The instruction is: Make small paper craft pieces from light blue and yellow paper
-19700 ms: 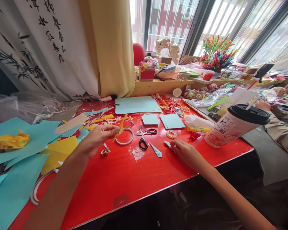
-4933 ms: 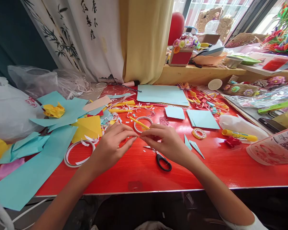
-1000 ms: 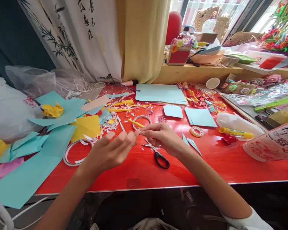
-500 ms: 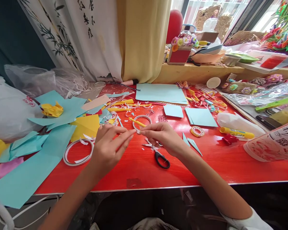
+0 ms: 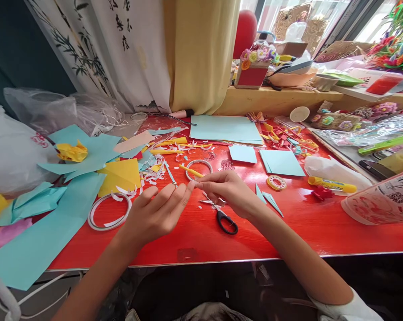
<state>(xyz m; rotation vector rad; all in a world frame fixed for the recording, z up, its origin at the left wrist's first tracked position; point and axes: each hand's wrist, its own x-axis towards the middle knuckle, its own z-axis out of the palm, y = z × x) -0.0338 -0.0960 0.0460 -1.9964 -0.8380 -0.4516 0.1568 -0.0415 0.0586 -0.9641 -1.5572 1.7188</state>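
Observation:
Above the red table (image 5: 194,240), my left hand (image 5: 163,206) has its fingers curled and bunched in a pinch. Its fingertips meet those of my right hand (image 5: 223,188), whose thumb and forefinger pinch a tiny white piece, mostly hidden between the fingers. Just behind them lies a white tape roll (image 5: 210,166). A thin yellow paper stick (image 5: 189,170) crosses this ring, its near end hidden by my right hand; whether that hand touches it I cannot tell. Black-handled scissors (image 5: 226,223) rest partly open below my right hand. Another tape roll (image 5: 90,218) lies left of my left hand.
Blue paper squares (image 5: 281,162) and a larger blue sheet stack (image 5: 224,129) lie behind. Folded blue triangles (image 5: 271,203), a small tape reel (image 5: 276,183) and a yellow glue tube (image 5: 331,184) are at right. Cut paper (image 5: 121,176) and scraps cover the left.
My left hand's fingers have curled in, and its fingertips have moved slightly right against the right hand's. The white piece seen at the right fingertips is now mostly covered. My right hand has barely moved.

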